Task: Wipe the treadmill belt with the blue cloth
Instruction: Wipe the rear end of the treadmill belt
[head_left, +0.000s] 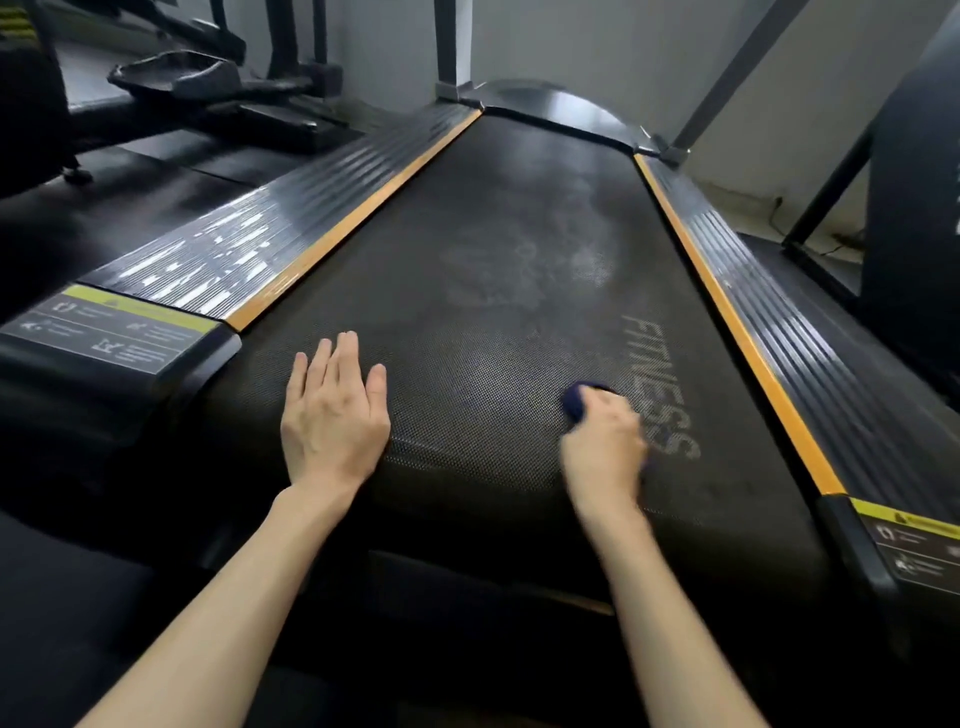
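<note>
Right hand (605, 441) grip curls round wadded dark-blue cloth (584, 397) on black textured treadmill belt (493, 208); left hand (332, 415) spread flat on it. Belt may roll w/ pressure, so dusty patches (587, 260) get missed.

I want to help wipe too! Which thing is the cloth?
Look at the long black belt. Near its close end, beside the grey word FITNESS, the right hand grips the cloth. It is the only dark blue thing there, a small bunched lump poking out of that hand, while the left hand lies flat and empty.
</note>
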